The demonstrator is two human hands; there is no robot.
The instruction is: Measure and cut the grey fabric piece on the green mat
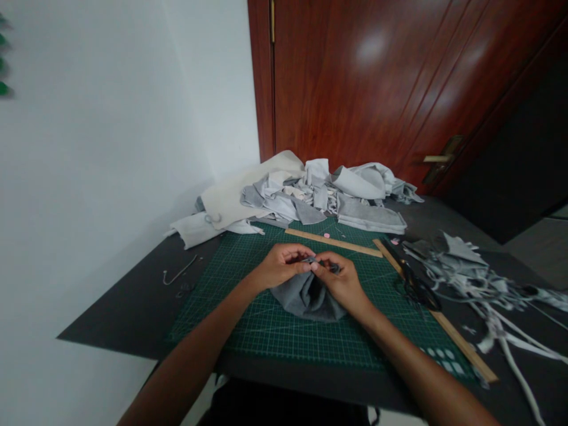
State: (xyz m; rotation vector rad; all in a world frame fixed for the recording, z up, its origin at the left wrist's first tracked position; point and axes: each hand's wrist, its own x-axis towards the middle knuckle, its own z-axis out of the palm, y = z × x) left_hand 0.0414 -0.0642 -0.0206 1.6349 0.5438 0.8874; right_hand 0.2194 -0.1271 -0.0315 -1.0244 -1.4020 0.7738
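Observation:
A piece of grey cloth (306, 302) hangs gathered from my two hands above the green cutting mat (248, 337). My left hand (284, 264) pinches its upper edge between thumb and fingers. Right beside it, my right hand (339, 278) grips the same edge, and the fingertips of both hands nearly meet. The lower part of the cloth bunches into folds over the mat. Something small and dark shows at the edge between my fingertips, too small to name.
Fabric scraps (284, 195) are heaped at the back against the door (346, 89). A wooden ruler (332, 241) lies across the mat, another ruler (464, 346) along its right side. Black scissors (419, 290) lie there too, beside grey cloth strips (461, 266). A cord (180, 271) lies at left.

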